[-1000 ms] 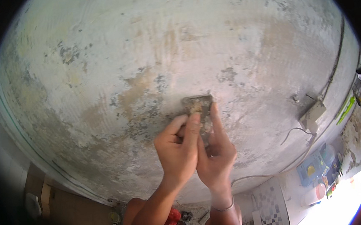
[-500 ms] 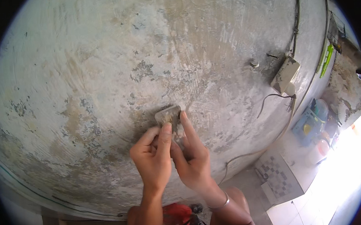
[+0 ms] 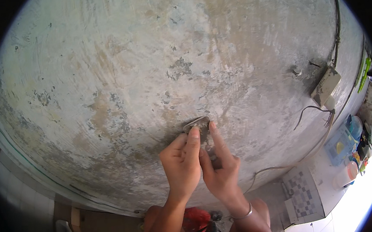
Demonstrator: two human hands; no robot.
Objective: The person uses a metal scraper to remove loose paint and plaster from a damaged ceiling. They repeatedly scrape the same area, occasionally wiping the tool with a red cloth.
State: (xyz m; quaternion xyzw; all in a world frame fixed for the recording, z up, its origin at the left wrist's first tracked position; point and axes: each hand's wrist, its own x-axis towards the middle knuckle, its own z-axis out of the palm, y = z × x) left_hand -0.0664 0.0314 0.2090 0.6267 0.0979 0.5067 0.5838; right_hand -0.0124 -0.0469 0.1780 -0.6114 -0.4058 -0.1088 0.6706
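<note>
A small, dirty flat scraper plate point(image 3: 202, 121) lies against the mottled plaster wall point(image 3: 130, 64), low in the middle of my view. My left hand point(image 3: 181, 168) grips it, thumb on its face and fingers curled. My right hand point(image 3: 221, 165) holds it by the right side, index finger stretched up along its edge and thumb bent below. The lower part of the plate is hidden by my fingers.
At right are a wall-mounted box point(image 3: 325, 87) with cables, a green strip-shaped object point(image 3: 364, 75), a blue container point(image 3: 341, 146) among clutter and a tiled ledge point(image 3: 303, 194). A red item point(image 3: 195, 219) lies below between my legs.
My view has shifted, first leftward, then back right. Against the wall, both hands and the plate sit lower and slightly further left than a second ago, with the grip kept.
</note>
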